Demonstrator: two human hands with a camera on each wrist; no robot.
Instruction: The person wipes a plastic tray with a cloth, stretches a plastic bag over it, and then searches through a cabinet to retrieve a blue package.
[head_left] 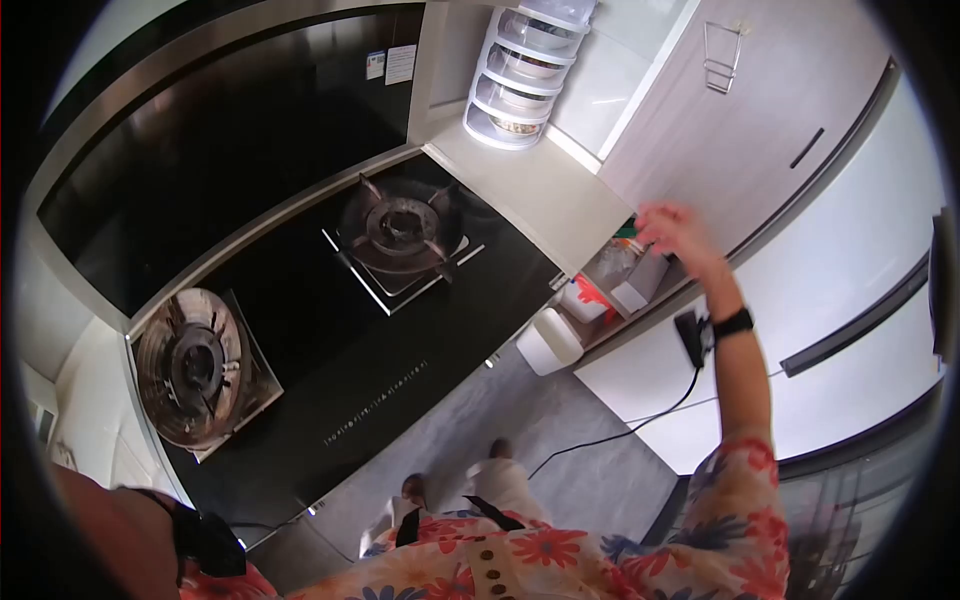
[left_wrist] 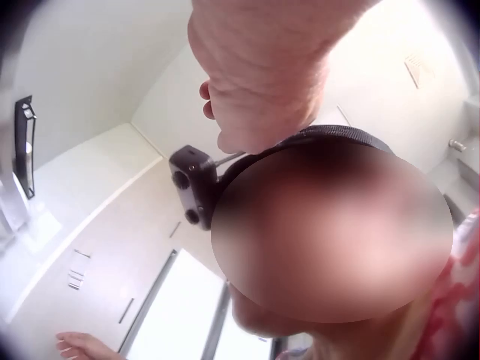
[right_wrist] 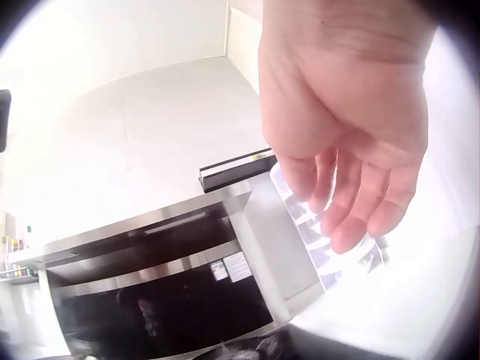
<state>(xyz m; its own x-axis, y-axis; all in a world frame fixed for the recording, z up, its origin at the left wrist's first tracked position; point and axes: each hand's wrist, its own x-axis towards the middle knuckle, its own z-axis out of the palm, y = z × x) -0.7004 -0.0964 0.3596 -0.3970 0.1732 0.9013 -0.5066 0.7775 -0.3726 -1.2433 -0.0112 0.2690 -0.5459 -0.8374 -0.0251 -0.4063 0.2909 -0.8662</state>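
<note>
In the head view the right hand (head_left: 678, 238) hovers over a cluttered opening beside the counter, with nothing seen in it. Its fingers hang loosely bent in the right wrist view, where the hand (right_wrist: 349, 127) appears large in front of a white drawer tower (right_wrist: 307, 225). Raised to the head, the left hand (left_wrist: 262, 82) is at the black head strap (left_wrist: 337, 135) in the left wrist view, beside a small camera (left_wrist: 193, 184). Most of its fingers are hidden, so its grip cannot be made out. Only the left forearm enters the head view, at lower left.
A black hob (head_left: 400, 350) carries two burners. Behind its corner a drawer tower (head_left: 520, 75) stands on the counter (head_left: 520, 190). Below the right hand are a plastic bag (head_left: 612, 262) and a white box (head_left: 640, 283); a white bin (head_left: 550, 341) hangs nearby. A cable (head_left: 620, 432) trails from the right wrist.
</note>
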